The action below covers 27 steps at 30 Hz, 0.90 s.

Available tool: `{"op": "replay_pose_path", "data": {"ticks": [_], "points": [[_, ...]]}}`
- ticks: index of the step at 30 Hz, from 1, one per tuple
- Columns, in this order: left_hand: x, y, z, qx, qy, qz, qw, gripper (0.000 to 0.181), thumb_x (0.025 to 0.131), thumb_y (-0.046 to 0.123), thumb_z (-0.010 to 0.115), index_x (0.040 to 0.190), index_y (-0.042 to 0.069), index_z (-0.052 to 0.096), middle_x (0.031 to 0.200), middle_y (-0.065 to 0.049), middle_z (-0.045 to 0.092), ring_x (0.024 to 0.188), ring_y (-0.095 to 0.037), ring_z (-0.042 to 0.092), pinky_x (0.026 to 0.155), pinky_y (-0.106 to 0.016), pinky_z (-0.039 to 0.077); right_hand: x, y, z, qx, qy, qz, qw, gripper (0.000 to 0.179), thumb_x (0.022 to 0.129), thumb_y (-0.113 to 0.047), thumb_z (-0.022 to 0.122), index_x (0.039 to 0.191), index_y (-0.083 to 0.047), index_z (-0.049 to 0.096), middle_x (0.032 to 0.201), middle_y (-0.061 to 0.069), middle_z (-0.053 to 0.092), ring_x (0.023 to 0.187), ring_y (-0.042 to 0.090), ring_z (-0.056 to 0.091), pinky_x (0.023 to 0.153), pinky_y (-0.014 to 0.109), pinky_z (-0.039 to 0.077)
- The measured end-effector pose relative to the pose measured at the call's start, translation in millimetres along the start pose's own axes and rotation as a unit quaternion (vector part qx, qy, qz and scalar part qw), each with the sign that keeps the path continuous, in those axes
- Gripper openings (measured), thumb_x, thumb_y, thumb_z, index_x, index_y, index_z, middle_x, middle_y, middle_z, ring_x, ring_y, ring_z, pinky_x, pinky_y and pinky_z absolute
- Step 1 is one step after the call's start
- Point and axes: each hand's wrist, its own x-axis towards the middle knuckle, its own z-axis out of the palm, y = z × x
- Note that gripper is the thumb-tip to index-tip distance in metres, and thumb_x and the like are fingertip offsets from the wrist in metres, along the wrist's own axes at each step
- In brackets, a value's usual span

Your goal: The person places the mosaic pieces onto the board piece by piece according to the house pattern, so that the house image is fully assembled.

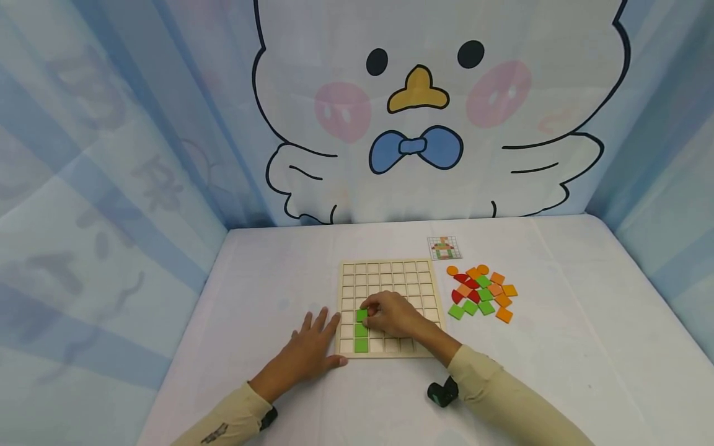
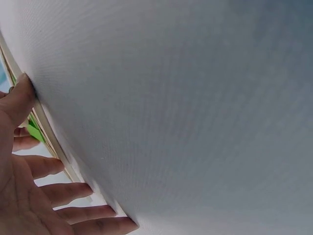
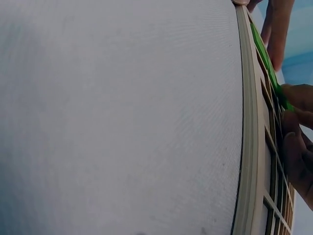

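As we look down in the head view, we see a pale wooden board [image 1: 402, 288] with a grid of square cells lying on the white tabletop [image 1: 273, 272]. Two green squares sit one above the other in the second column from the left, the lower square [image 1: 361, 345] in the bottom row and the middle square [image 1: 361, 330] just above it. The right hand [image 1: 393, 314] reaches over the board, its thumb and forefinger pinching the top square [image 1: 362, 315], which is green too and lies in line with the other two; we cannot tell whether it sits flat in its cell. The left hand [image 1: 311, 348] rests with its fingers spread apart, the fingertips at the board's left edge and the thumb at its near left corner. To the right of the board we find a loose group of orange, red and green pieces [image 1: 485, 294], and behind them, near the board's far right corner, a small picture card [image 1: 444, 248]. A black object [image 1: 442, 393] shows beside the right sleeve [image 1: 496, 384]. In the left wrist view, we see the left palm and its separated fingers along the board's edge, with a bit of green beyond. In the right wrist view, we see the board edge-on and the right fingers clamped on green at the far side.
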Motion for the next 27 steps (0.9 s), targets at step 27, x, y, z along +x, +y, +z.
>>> {"op": "replay_pose_path", "data": {"ticks": [27], "points": [[0.1, -1.1, -0.3, 0.005, 0.008, 0.009, 0.9999, 0.088, 0.085, 0.057, 0.066, 0.153, 0.012, 0.032, 0.158, -0.023, 0.027, 0.141, -0.055, 0.027, 0.095, -0.071, 0.039, 2.5, -3.1, 1.6, -0.02, 0.022, 0.021, 0.9994, 0.02, 0.083, -0.027, 0.078, 0.099, -0.016, 0.072, 0.081, -0.01, 0.063, 0.073, 0.008, 0.056, 0.069, 0.028, 0.045]]}}
